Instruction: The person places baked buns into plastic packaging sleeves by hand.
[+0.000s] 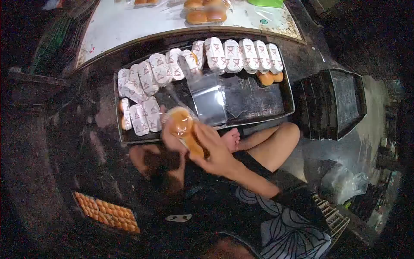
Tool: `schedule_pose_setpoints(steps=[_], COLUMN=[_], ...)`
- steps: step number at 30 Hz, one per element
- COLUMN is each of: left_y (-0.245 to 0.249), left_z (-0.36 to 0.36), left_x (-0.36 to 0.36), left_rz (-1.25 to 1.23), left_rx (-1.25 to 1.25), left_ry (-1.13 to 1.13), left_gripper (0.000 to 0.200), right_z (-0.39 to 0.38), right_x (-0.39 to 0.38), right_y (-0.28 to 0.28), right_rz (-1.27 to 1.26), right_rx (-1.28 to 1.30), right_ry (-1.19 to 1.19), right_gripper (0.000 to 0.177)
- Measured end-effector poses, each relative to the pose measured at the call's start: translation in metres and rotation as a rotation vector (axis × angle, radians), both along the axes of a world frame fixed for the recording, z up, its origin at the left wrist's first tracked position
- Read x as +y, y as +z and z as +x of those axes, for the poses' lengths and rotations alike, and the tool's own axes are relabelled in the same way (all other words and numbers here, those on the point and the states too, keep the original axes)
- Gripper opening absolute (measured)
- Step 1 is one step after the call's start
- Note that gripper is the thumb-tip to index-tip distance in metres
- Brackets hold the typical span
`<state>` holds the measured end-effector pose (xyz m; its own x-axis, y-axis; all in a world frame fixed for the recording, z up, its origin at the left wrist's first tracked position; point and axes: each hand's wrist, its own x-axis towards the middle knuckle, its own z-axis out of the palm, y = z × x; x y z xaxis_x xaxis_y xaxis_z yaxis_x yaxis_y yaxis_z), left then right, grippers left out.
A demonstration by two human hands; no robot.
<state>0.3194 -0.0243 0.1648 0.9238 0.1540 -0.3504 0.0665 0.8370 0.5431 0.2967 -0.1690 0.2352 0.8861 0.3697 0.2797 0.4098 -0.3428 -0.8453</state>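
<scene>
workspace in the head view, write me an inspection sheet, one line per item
surface: dark tray, scuffed inside
job's things: white printed liners in rows, some over buns; clear plastic sheets mid-tray
clutter: crumpled clear plastic at right
grippers: left hand and right hand, fingers around bun pack
cables: nothing seen
surroundings: white table beyond; stacked dark trays right; bun-filled tray lower left

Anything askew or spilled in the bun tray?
No spill visible. Two oddities at the left end of the tray: one bun pack appears tipped on its side, buns showing, while most lie paper-side up; another pack sits slanted, out of line with its neighbours.
</scene>
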Motion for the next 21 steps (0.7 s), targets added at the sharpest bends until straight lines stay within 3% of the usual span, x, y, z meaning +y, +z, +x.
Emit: schedule_pose_setpoints(steps=[1, 2, 3, 5, 6, 7, 9, 10, 11, 13, 14, 15, 16, 17, 19, 20, 21], left_y=[0.005, 0.021, 0.011, -0.017, 0.011, 0.006, -0.007, 0.022, 0.021, 0.008, 0.002, -0.005, -0.021, -0.025, -0.053, -0.086, -0.129], left_z=[0.001, 0.005, 0.002, -0.011, -0.014, -0.017, -0.015, -0.014, -0.02, -0.038, -0.037, -0.033, -0.03, -0.02, -0.003, -0.007, -0.011], left_x=[0.016, 0.02, 0.013, -0.023, -0.04, -0.037, -0.02, -0.023, -0.029, -0.045, -0.054, -0.056, -0.05, -0.054, -0.064, -0.061, -0.052], left_rz=[-0.245, -0.322, -0.322, 0.106, 0.228, 0.225, -0.086, -0.206, -0.203, -0.031, 0.091, 0.218, 0.558, 1.173, 2.203, 2.203, 2.185], left_rx=[0.021, -0.049, -0.055, 0.158, 0.119, 0.127, 0.239, 0.271, 0.256, 0.383, 0.367, 0.341, 0.084, -0.127, -0.383, -0.388, -0.43], left_ry=[-0.111, -0.15, -0.142, 0.173, 0.023, 0.029, 0.082, 0.135, 0.132, -0.04, -0.122, -0.203, -0.407, -0.444, -0.269, -0.258, -0.606], left_gripper=[0.049, 0.04, 0.04, 0.04, 0.041, 0.041, 0.045, 0.047, 0.047, 0.05, 0.05, 0.05, 0.055, 0.058, 0.047, 0.047, 0.04], right_z=[-0.009, -0.016, -0.019, 0.003, 0.019, 0.024, 0.018, 0.005, 0.001, 0.021, 0.046, 0.075, 0.11, 0.14, 0.174, 0.18, 0.186], right_x=[0.0, -0.001, -0.001, 0.007, 0.013, 0.017, 0.021, 0.018, 0.013, 0.002, -0.007, -0.013, -0.018, -0.017, -0.012, 0.001, 0.01], right_y=[-0.002, -0.007, -0.014, -0.032, -0.037, -0.04, -0.04, -0.037, -0.036, -0.05, -0.082, -0.094, -0.054, -0.027, 0.032, 0.03, 0.022], right_rz=[0.0, -0.166, -0.33, -0.375, -0.374, -0.373, -0.353, -0.194, -0.034, -0.295, -0.242, -0.174, -0.276, -0.092, -0.008, 0.023, 0.057], right_rx=[-0.001, -0.088, -0.17, -0.157, -0.206, -0.247, -0.242, -0.089, 0.06, 0.284, 0.194, 0.05, 0.116, -0.002, -0.038, -0.281, -0.531], right_ry=[0.008, 0.049, 0.083, 0.048, 0.03, 0.013, 0.03, -0.101, -0.226, -0.098, -0.07, -0.197, -0.273, -0.391, -0.448, -0.472, -0.492], right_gripper=[0.066, 0.061, 0.056, 0.056, 0.056, 0.057, 0.055, 0.056, 0.057, 0.055, 0.039, 0.018, 0.019, 0.022, 0.02, 0.025, 0.033])
